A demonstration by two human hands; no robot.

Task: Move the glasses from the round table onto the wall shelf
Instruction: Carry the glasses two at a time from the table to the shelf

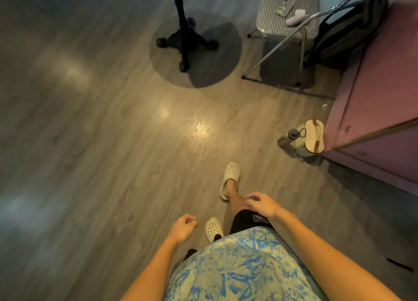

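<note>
No glasses and no wall shelf are in view. Of the round table I see only its black pedestal base point(186, 41) on the wooden floor at the top middle, with a round shadow around it. My left hand point(183, 228) hangs low in front of me, its fingers curled into a loose fist with nothing in it. My right hand point(262, 204) is over my right thigh, fingers loosely bent and apart, holding nothing. Both of my feet are in white clogs, the right one stepping forward.
A checkered chair point(267, 11) at the top right carries a phone and a white object. A dark backpack point(346, 33) leans beside a purple cabinet point(380, 101) along the right. A water bottle point(288, 136) and a tan bag point(313, 136) sit on the floor by it.
</note>
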